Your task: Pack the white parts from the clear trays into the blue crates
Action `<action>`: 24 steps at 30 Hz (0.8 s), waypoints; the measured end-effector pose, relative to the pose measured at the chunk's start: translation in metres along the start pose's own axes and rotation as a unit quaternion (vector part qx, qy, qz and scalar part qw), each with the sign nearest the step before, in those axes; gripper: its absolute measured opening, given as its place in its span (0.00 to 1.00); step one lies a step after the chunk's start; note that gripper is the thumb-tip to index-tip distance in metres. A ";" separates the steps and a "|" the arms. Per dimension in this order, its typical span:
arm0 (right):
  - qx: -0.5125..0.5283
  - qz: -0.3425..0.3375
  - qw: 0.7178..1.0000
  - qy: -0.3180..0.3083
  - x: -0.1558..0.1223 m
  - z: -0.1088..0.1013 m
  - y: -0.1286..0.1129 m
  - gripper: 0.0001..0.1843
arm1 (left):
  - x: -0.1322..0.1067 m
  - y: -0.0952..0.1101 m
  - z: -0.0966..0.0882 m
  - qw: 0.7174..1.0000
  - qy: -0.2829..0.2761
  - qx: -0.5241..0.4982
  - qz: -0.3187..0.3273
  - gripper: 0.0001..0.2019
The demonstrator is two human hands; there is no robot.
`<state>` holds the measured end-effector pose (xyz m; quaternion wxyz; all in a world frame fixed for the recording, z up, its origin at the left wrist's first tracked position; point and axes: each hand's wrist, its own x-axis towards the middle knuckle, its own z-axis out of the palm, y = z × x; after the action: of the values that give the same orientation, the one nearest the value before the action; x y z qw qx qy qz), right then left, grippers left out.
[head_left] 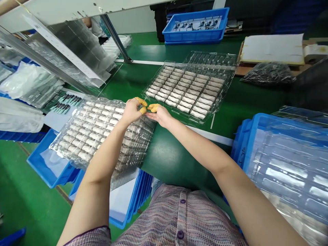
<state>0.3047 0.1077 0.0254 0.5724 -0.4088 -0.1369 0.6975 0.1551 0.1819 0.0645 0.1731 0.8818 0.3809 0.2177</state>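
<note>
My left hand [132,110] and my right hand [161,114] meet at the near right corner of a clear plastic blister tray [84,131] filled with rows of small white parts. Both wear yellow finger cots. Each hand's fingers pinch the tray's edge. This tray lies on a stack of blue bins [46,167] at my left. A second clear tray [191,87] with the same white parts lies on the green belt [164,153] just beyond my hands.
A blue bin [256,136] with empty clear trays stands at my right. Another blue bin [196,25] sits at the far side. White sheets [273,48] and a black bag [269,73] lie at the far right. Bagged items fill slanted shelves [30,85] on the left.
</note>
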 end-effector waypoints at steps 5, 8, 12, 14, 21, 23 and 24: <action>0.139 -0.002 0.990 0.033 0.002 0.009 0.004 0.17 | -0.001 -0.006 0.005 0.982 0.109 -0.152 -0.017 0.10; 0.163 -0.012 0.985 0.058 0.005 0.013 0.004 0.14 | -0.002 -0.009 0.009 0.976 0.147 -0.157 -0.017 0.11; 0.117 -0.085 0.987 0.067 0.011 0.015 0.009 0.13 | -0.008 -0.014 0.007 0.992 0.113 -0.058 -0.015 0.13; 0.062 -0.121 0.987 0.081 0.014 0.015 0.017 0.11 | -0.010 -0.017 0.004 0.999 0.028 -0.014 -0.017 0.18; -0.332 -0.338 0.861 0.183 0.014 -0.033 0.011 0.08 | -0.013 -0.015 0.019 0.985 -0.103 0.135 0.004 0.33; -0.355 -0.311 0.857 0.205 0.015 -0.052 -0.001 0.09 | -0.012 -0.014 0.029 0.979 -0.115 0.166 -0.005 0.31; -0.354 -0.294 0.864 0.207 0.016 -0.060 -0.007 0.09 | -0.012 -0.013 0.032 0.977 -0.121 0.177 -0.012 0.29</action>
<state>0.3530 0.1077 -0.0142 0.5827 -0.6597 -0.3668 0.3012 0.1568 0.1775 0.0279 0.0615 0.9137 0.4001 0.0368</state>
